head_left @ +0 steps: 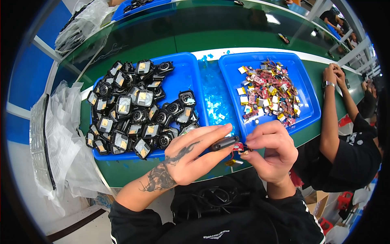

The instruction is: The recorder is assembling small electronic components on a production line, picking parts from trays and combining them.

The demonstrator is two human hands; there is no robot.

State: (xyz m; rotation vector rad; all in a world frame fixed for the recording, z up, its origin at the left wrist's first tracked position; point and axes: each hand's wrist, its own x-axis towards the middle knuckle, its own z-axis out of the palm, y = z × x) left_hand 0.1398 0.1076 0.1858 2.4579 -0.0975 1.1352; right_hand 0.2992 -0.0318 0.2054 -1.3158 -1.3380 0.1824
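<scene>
My left hand (190, 157) is closed around the edge of a black watch case (224, 143), held tilted above the near edge of the table. Right beside it, my right hand (273, 153) pinches a small red circuit board (238, 147) between thumb and fingers. Thin wires run from the board, and a small silver-and-yellow battery (234, 162) hangs just below. Fingers hide part of the board, so I cannot tell whether it is still joined to the case.
Many black watch cases (124, 105) fill a blue tray (185, 73) on the left. A second blue tray (309, 101) holds a heap of red boards and batteries (268, 87). Blue film scraps (217, 95) lie between them. Another person's hands (335, 75) work at the right.
</scene>
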